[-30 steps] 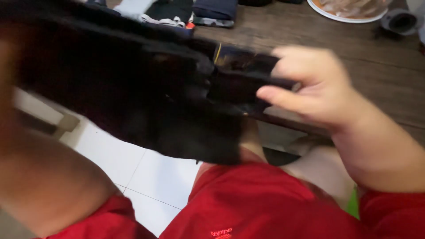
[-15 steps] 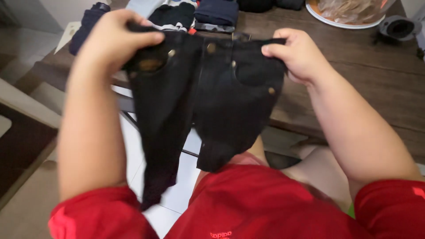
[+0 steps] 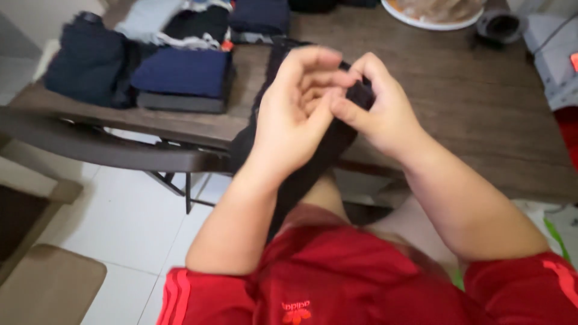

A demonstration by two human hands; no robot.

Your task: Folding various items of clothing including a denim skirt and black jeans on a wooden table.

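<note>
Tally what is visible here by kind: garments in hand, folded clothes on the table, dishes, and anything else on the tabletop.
Black jeans held by left hand and right hand: 1
Folded clothes on the wooden table, dark navy, blue, black, navy: 4 clear; the grey pile behind is unclear
Plate: 1
Small dark round object: 1
Total: 7

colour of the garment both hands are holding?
Black; the garment shows best in the head view, pinched between left hand and right hand.
</note>
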